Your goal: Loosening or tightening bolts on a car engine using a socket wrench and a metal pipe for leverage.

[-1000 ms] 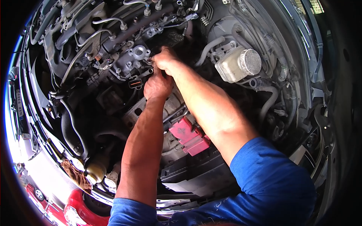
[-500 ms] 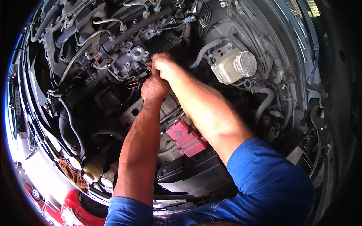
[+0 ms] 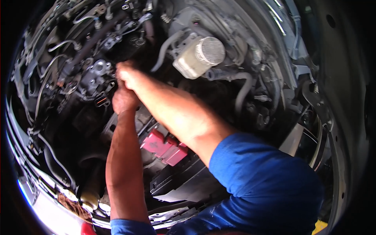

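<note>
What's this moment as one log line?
left hand + right hand: overlapping in view | held: can't tell, blurred | left of hands: metal flange | right: capped reservoir | lower in view: red cover

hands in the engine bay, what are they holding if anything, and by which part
It cannot be told: the left hand and right hand are close together and blurred, and no held thing can be made out.
</note>
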### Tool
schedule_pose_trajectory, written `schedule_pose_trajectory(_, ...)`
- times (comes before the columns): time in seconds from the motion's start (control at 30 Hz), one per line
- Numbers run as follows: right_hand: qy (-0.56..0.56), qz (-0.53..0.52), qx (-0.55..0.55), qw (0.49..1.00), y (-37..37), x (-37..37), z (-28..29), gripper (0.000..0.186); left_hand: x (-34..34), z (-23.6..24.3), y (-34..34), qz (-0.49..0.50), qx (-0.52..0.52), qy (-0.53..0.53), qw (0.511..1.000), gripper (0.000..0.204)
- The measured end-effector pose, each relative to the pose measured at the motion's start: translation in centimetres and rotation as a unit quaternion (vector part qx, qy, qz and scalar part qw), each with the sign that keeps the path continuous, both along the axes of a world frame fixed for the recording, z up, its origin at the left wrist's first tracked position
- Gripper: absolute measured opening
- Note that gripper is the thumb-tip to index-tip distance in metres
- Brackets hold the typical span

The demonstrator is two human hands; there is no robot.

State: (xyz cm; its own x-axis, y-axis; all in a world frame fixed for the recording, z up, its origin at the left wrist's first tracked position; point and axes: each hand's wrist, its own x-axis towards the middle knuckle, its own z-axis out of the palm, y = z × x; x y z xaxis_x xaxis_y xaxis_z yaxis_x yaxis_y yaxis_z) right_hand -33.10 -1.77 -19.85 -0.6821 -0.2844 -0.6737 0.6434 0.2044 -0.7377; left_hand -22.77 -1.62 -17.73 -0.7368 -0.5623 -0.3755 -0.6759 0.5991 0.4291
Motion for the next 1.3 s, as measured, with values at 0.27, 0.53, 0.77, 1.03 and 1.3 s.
schedule_pose_trajectory(0.27,0.286,0.566,0.324,0.702,-4.3,3.0,1.4,0.026,4.0,-0.2,-2.8,0.041,-0.003,-0.036,0.998,0.098)
schedule_pose_trajectory(0.53,0.157,0.199,0.132,0.958,-3.7,3.3,0.8,0.025,2.9,1.5,-2.4,0.063,0.002,-0.033,0.997,0.101)
schedule_pose_trajectory(0.77,0.095,0.096,0.142,0.981,-3.0,2.9,1.1,0.033,2.6,-1.2,-1.6,0.049,0.008,-0.018,0.999,0.098)
schedule_pose_trajectory(1.03,0.165,0.164,0.222,0.947,0.4,-0.8,1.0,0.035,-0.4,-1.0,1.5,0.017,0.039,0.041,0.998,0.090)
schedule_pose_trajectory(1.3,0.267,0.192,0.361,0.873,-1.4,0.2,-1.2,0.032,0.1,-2.1,1.2,0.010,0.015,0.041,0.999,0.099)
